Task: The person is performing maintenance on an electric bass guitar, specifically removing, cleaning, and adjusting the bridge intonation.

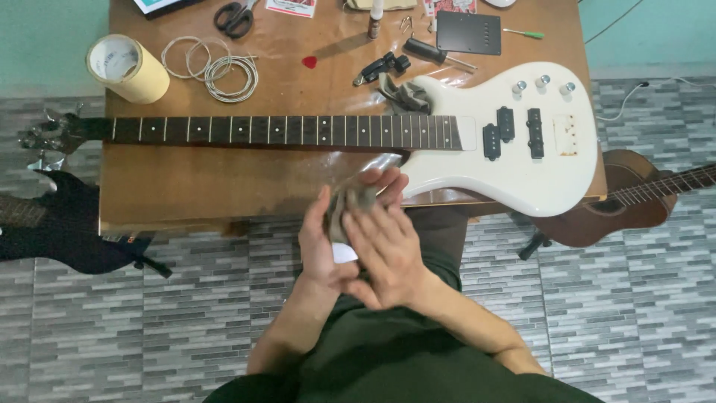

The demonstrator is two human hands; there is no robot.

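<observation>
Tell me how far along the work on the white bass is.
Done: the white bass lies on the table with no strings on its fretboard; coiled strings sit beside the tape roll. In hand: the left hand and right hand press a grey cloth between them. Left: the fretboard is untouched; no strings are fitted.

We are seeing a roll of masking tape [127,68] sitting at the tabletop's [186,186] far left corner, coiled strings [224,71] lying beside it, scissors [236,18] resting at the far edge, and a black plate [468,32] lying near the far right corner.
</observation>
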